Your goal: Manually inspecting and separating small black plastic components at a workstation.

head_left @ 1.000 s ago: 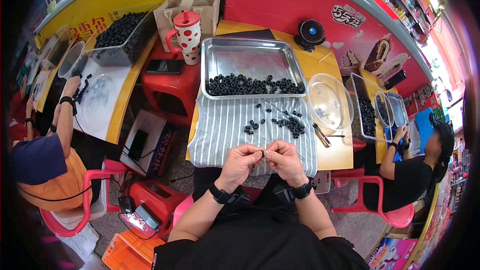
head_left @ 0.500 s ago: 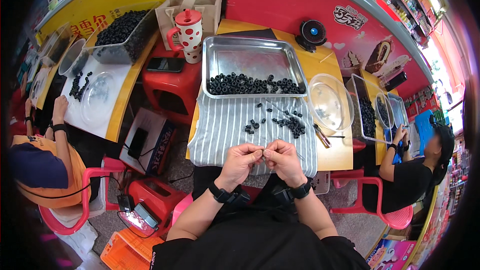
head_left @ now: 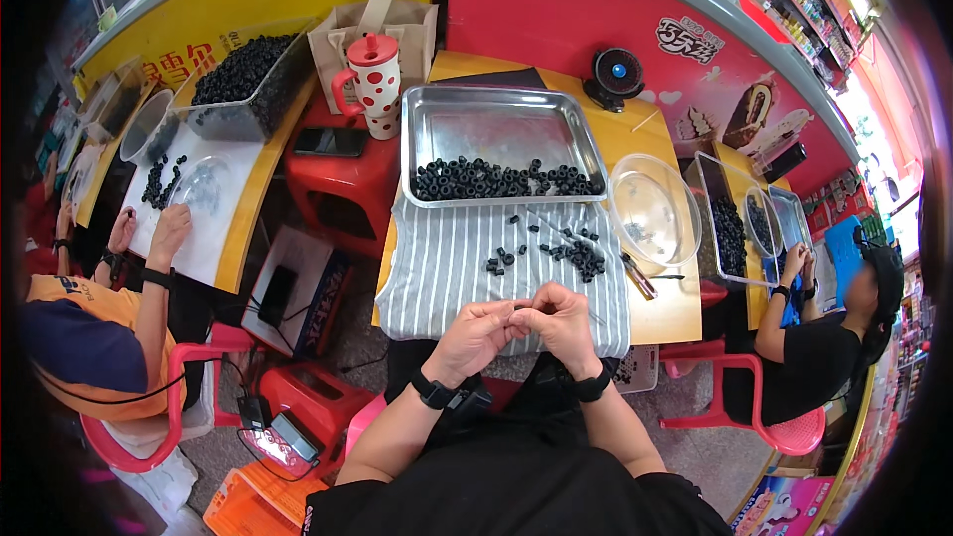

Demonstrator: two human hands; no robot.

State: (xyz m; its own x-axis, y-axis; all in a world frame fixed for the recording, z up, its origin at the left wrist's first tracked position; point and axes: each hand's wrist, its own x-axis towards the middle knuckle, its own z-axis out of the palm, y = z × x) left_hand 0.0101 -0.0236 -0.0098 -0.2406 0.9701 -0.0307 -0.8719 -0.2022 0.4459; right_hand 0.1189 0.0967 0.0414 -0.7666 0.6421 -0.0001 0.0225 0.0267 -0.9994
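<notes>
My left hand [head_left: 471, 339] and my right hand [head_left: 562, 326] meet above the near edge of a grey-and-white striped cloth [head_left: 432, 273]. Thumbs and fingers are pinched together, fingertips touching. What sits between them is hidden or too small to name. Just beyond, on the cloth, lies a loose group of small black ring-shaped parts [head_left: 581, 258], with a few strays around it. Behind the cloth a shallow metal tray [head_left: 496, 124] holds many more such parts along its near side.
Right of the cloth are a round clear plastic container [head_left: 650, 208] and a tool with an amber handle [head_left: 640, 280]. A small black fan [head_left: 616, 74] stands behind. Left, a spotted cup [head_left: 374, 89] and phone [head_left: 329, 142] rest on red stools. Co-workers sit at both sides.
My right hand has turned and risen slightly, its fingers now overlapping the left fingertips. The left co-worker's hands have moved over the white tabletop. The view has shifted a little.
</notes>
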